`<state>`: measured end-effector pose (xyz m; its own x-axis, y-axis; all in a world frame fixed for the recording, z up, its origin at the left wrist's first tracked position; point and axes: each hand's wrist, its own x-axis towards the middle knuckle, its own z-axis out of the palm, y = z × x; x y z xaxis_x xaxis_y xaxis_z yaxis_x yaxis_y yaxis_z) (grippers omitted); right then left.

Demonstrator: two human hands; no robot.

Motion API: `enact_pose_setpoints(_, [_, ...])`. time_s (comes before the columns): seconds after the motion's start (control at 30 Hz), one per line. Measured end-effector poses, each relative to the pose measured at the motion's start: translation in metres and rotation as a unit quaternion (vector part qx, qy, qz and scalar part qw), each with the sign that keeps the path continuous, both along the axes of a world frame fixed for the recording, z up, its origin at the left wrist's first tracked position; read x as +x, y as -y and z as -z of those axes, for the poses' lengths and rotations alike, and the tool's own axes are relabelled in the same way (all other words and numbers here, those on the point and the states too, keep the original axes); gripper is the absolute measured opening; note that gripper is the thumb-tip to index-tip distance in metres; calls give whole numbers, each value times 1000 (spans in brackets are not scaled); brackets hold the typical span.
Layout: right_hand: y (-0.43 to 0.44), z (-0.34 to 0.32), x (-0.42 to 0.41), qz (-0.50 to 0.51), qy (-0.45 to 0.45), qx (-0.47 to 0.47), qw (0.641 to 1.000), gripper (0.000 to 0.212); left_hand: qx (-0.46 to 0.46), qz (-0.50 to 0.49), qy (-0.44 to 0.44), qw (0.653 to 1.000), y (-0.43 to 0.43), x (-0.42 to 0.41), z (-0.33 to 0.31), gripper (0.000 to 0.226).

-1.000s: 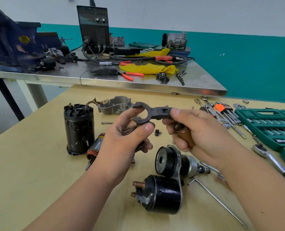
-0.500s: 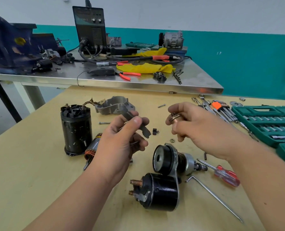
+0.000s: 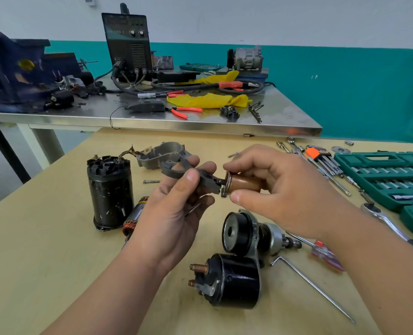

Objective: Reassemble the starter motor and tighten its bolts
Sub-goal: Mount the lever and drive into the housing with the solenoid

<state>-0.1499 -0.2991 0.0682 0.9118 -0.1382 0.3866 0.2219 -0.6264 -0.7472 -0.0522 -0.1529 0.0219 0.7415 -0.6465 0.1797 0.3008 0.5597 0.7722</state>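
My left hand [image 3: 176, 213] pinches a dark forked lever [image 3: 204, 178] above the wooden table [image 3: 43, 262]. My right hand [image 3: 280, 187] grips a brown cylindrical plunger [image 3: 244, 183], whose thin stem meets the lever's end. Below them lies the solenoid with its drive housing [image 3: 234, 281]. The black motor body [image 3: 109, 192] stands upright at the left, and the copper-wound armature [image 3: 134, 218] lies beside it, partly hidden by my left hand. A grey end cover [image 3: 162, 154] lies behind.
A green socket set [image 3: 389, 175], a ratchet [image 3: 379, 213], hex keys [image 3: 321, 158] and a red-handled screwdriver [image 3: 326, 255] lie on the right. A long hex key [image 3: 314, 286] and a loose bolt [image 3: 151, 181] lie on the table. A cluttered steel bench [image 3: 200, 124] stands behind.
My hands have come together: the right hand turned the plunger sideways and brought its stem to the end of the lever that my left hand holds.
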Motion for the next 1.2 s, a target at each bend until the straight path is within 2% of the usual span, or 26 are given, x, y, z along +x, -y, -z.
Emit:
enact_pose_setpoints(0.2, [-4, -5, -3, 43, 103, -165, 980, 31, -20, 15, -15, 1000, -2, 2, -2, 39])
enact_pose_setpoints(0.37, [-2, -3, -3, 38, 134, -239, 961, 27, -26, 23, -17, 999, -3, 1, -2, 39])
enact_pose_setpoints(0.47, [1, -2, -2, 34, 135, -253, 957, 28, -25, 16, -26, 999, -2, -1, -1, 38])
enact_pose_setpoints(0.53, [3, 1, -2, 40, 131, -245, 960, 29, -14, -4, -44, 999, 1, -3, -1, 36])
enact_pose_setpoints(0.67, [-6, 8, 2, 72, 115, -166, 977, 32, -12, -44, -89, 995, 6, -10, -4, 21])
enact_pose_setpoints(0.83, [-14, 9, 5, 68, 41, -56, 995, 28, -21, -66, -103, 992, 7, -15, -7, 31])
enact_pose_setpoints(0.93, [-22, 10, 4, 42, -1, -33, 999, 41, -18, -55, -76, 995, 7, -21, -9, 31])
enact_pose_setpoints(1.07, [-27, 6, 3, 38, 54, -27, 997, 48, -21, -48, -63, 997, 6, -25, -11, 28])
enact_pose_setpoints(1.13, [-30, 7, 4, 65, 126, -52, 989, 35, -27, -38, -72, 996, 6, -27, -13, 33])
enact_pose_setpoints(1.2, [-37, 12, 5, 83, 190, -34, 978, 26, -35, -35, -76, 996, 7, -30, -16, 42])
